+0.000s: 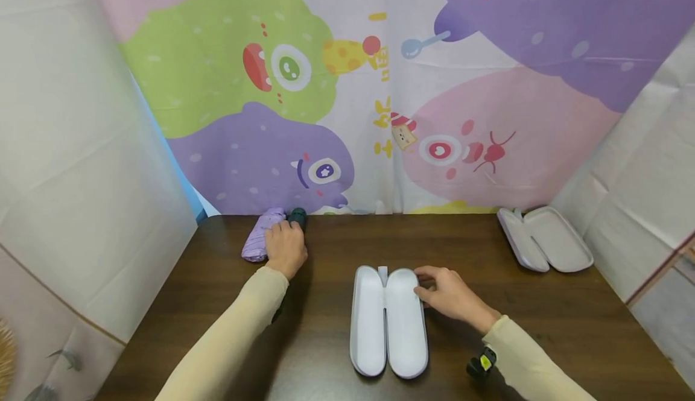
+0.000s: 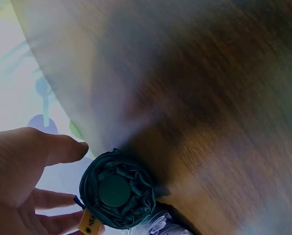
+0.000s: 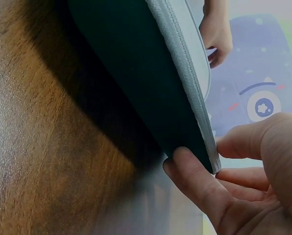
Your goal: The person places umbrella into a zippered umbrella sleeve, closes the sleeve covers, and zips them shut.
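Observation:
My left hand (image 1: 286,247) is at the back left of the table, over a dark green folded umbrella (image 1: 297,216). In the left wrist view the umbrella's round end and orange tag (image 2: 88,223) show; my thumb (image 2: 67,148) stands apart from it, while the other fingers reach along its side. A lilac folded umbrella (image 1: 260,238) lies just left of it. Front and centre, a long zippered case (image 1: 368,322) lies spread, pale inside and dark green outside (image 3: 131,68). My right hand (image 1: 453,295) pinches its far right rim, thumb inside and fingers outside.
Another spread case (image 1: 564,238), pale inside, lies at the back right of the brown wooden table (image 1: 461,244). A cartoon-printed cloth (image 1: 380,87) hangs along the back edge, with pale sheets (image 1: 70,148) at both sides.

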`<state>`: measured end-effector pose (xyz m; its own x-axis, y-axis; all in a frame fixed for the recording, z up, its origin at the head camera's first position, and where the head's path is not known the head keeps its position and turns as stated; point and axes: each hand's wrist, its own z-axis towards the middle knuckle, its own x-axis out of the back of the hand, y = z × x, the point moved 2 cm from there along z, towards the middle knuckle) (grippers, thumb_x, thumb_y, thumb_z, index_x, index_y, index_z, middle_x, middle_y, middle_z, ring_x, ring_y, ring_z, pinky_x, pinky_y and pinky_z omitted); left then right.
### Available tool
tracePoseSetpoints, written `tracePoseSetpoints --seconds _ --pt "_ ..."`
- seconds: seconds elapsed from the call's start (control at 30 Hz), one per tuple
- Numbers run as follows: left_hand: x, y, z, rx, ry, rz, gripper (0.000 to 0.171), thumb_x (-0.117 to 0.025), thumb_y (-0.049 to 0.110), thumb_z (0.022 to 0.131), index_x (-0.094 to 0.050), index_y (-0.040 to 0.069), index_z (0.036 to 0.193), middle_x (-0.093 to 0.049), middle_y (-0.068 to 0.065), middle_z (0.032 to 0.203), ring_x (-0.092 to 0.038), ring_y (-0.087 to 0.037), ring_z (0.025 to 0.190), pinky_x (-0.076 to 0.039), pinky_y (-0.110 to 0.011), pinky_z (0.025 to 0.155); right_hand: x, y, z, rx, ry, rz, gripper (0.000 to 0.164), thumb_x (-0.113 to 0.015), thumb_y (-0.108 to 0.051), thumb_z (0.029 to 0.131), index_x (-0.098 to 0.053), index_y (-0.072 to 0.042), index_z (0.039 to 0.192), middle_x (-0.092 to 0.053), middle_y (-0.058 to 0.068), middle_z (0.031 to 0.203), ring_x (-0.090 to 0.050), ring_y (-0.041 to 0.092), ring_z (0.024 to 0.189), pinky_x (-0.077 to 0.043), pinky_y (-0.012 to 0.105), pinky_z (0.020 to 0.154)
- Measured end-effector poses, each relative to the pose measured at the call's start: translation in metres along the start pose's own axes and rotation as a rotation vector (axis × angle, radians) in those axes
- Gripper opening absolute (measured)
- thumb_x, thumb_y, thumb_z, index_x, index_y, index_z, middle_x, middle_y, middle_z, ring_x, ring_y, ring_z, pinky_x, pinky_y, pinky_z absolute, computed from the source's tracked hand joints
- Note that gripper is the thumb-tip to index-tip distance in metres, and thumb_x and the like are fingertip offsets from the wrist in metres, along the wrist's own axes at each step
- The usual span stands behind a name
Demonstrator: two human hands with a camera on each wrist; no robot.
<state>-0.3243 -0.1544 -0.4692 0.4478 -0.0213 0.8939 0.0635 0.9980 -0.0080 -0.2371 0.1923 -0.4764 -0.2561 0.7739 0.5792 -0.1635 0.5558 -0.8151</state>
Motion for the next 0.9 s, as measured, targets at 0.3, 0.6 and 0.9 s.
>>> tracePoseSetpoints --seconds 0.3,0.6,0.9 --pt "-0.002 0.001 0.002 0.028 -0.097 -0.015 0.031 -0.075 0.006 0.082 -0.067 -0.014 0.104 -0.065 -0.028 0.097 -0.064 -0.045 0.089 -0.058 -0.053 0.070 0.000 -0.001 -0.002 0.009 0.000 -0.019 0.039 -0.069 -0.003 0.095 -0.061 0.011 0.131 -0.068 0.029 0.123 -0.074 0.031 0.101 -0.061 0.026 0.066" --pt "0.001 0.004 -0.002 0.072 -0.198 0.036 0.039 -0.073 0.007 0.083 -0.064 -0.021 0.108 -0.063 -0.033 0.099 -0.063 -0.045 0.089 -0.055 -0.050 0.072 -0.002 -0.003 -0.001 0.011 -0.009 -0.001 0.039 -0.068 -0.002 0.094 -0.061 0.012 0.130 -0.068 0.029 0.122 -0.074 0.031 0.100 -0.062 0.027 0.065" --pt "0.008 0.010 -0.001 0.084 -0.342 -0.047 0.052 -0.081 0.014 0.079 -0.059 -0.017 0.115 -0.068 -0.032 0.102 -0.067 -0.051 0.091 -0.057 -0.056 0.075 0.000 -0.001 -0.002 -0.005 0.003 -0.014 0.039 -0.069 -0.002 0.094 -0.062 0.011 0.130 -0.070 0.028 0.120 -0.074 0.029 0.098 -0.061 0.027 0.065"
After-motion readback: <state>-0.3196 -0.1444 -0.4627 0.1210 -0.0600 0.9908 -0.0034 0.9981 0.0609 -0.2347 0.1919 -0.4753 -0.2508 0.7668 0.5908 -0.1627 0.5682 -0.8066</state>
